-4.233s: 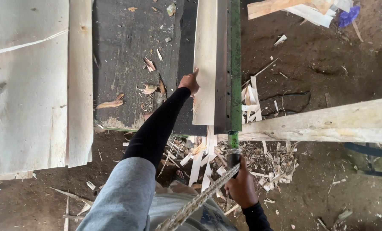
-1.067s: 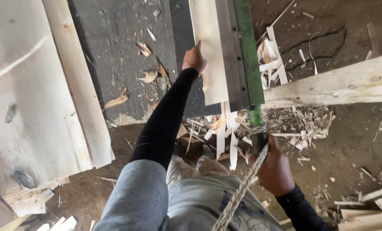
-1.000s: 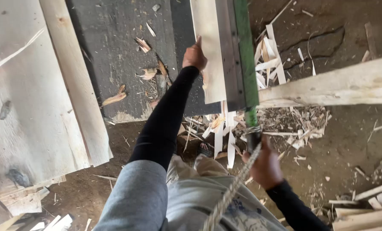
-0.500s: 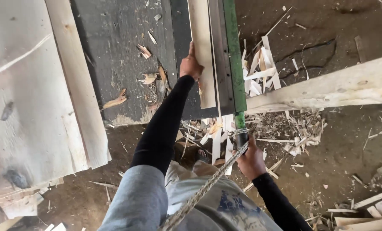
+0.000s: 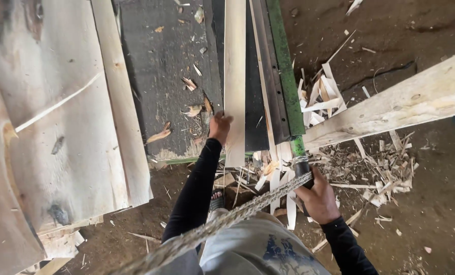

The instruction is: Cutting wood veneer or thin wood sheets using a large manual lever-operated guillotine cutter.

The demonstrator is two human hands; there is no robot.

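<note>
Scrap-strewn dirt floor (image 5: 421, 214); left hand (image 5: 220, 127) presses plank (image 5: 234, 76).

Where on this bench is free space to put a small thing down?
The dark bench top between the wide pale boards and the narrow strip is mostly bare, with a few chips. By the left hand and below the green lever, offcuts crowd.

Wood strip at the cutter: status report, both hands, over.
Left hand pressing pale wood strip on dark bed. Right hand gripping black lever handle. Offcuts piled beside green blade arm.
</note>
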